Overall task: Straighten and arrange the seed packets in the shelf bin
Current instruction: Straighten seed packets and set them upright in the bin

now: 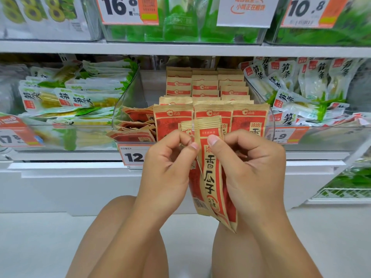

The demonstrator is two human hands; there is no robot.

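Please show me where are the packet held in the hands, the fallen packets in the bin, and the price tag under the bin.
held packet point(210, 173), head view, printed front.
fallen packets point(136, 125), head view, top of the heap.
price tag point(132, 156), head view, printed number.

We see seed packets between left hand and right hand, before shelf bin. More packets stand in rows inside bin.
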